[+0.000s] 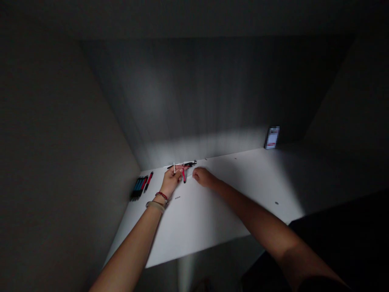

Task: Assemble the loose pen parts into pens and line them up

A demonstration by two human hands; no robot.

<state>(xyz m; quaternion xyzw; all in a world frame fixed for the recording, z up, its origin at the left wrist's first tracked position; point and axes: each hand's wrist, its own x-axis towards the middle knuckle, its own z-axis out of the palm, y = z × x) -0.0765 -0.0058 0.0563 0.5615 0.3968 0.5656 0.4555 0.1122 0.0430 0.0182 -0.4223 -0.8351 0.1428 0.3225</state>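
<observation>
At white table (194,227) | left hand (170,180) pinching red pen part (184,175) | right hand (204,177) curled, grip unclear

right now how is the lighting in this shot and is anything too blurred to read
Head view: bright light on the white tabletop and lower back wall, left wall dim; head view: pixelation masks the phone-like device; head view: dark pieces by the right hand look indistinct.

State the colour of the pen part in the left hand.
The pen part is red with a black end; head view.
</observation>
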